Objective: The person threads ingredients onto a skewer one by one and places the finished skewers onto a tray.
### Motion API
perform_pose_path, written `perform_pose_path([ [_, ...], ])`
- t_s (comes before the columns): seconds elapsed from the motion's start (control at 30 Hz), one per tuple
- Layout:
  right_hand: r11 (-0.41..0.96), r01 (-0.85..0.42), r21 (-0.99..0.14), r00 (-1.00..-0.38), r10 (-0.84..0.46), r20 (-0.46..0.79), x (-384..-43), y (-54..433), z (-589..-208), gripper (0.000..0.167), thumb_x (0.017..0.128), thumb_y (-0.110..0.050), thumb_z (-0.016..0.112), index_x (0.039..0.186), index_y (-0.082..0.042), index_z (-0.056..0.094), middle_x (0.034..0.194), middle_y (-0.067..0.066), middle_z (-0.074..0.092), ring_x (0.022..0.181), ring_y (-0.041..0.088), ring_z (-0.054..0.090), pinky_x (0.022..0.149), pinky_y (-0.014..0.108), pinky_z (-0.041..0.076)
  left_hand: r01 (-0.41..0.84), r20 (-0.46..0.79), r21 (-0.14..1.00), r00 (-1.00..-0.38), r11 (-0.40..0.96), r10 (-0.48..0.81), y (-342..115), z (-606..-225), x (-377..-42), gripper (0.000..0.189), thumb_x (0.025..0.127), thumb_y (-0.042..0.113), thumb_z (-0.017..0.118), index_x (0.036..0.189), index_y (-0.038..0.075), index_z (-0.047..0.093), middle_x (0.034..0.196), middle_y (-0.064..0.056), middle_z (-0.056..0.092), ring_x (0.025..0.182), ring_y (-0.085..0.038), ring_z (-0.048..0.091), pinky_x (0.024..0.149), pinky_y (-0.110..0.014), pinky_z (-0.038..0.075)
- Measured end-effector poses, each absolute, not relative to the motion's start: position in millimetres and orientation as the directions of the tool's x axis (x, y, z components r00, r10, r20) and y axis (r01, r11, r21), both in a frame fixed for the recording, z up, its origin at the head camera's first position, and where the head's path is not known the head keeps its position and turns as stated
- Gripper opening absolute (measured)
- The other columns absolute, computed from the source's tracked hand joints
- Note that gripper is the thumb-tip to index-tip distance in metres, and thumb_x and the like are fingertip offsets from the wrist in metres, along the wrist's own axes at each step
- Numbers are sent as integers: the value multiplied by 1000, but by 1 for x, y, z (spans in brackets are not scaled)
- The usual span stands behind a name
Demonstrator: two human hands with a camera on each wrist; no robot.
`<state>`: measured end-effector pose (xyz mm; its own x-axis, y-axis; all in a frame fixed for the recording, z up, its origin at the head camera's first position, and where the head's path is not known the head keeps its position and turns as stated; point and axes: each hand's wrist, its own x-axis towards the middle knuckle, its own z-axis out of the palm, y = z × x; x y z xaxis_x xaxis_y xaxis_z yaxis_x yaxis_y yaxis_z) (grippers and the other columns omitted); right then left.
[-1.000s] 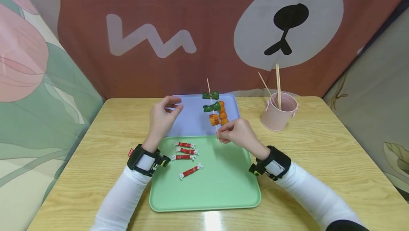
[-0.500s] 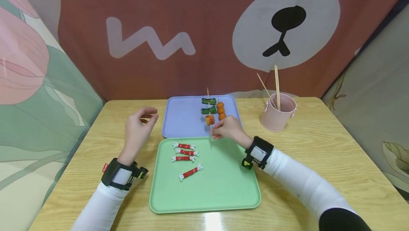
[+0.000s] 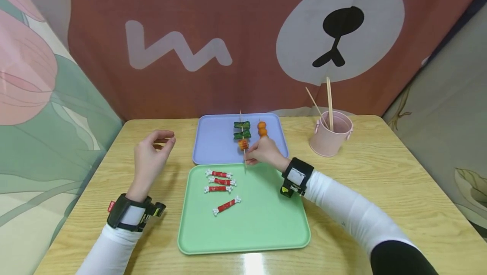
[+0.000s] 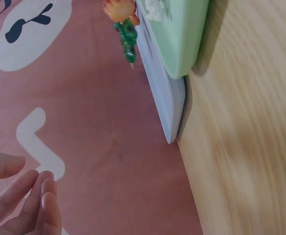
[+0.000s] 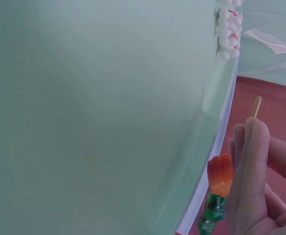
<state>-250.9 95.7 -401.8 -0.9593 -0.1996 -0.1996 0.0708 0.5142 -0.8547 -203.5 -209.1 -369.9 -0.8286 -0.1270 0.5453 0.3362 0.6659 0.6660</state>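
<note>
My right hand pinches the bottom end of a wooden skewer that carries a corn piece and two green pepper pieces. The loaded skewer hangs over the blue tray, its tip pointing to the back wall. In the right wrist view the stick's end pokes out past the fingers. A second skewer of orange balls lies on the blue tray, partly hidden behind the right hand. My left hand is held left of the trays, fingers loosely bent, with nothing in it.
On the green tray in front lie several red-and-white bone-shaped pieces. A pink bucket holding wooden sticks stands at the back right of the wooden table. A brown printed cloth hangs behind.
My left hand has moved left, away from the blue tray. The right hand has shifted the corn and pepper skewer left and lowered its tip over the blue tray, apart from the orange skewer.
</note>
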Motion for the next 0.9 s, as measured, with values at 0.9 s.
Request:
perform_pose_path([
  [0.9, 536, 35, -844, -950, -246, -195, -257, 94, -408, 11, 79, -7, 75, 83, 3, 74, 68, 12, 71, 56, 16, 69, 58, 29, 57, 333, 533, 662, -839, 672, -109, -206, -372, -204, 16, 88, 16, 66, 100, 6, 70, 96, -8, 72, 81, -17, 64, 67, -28, 50],
])
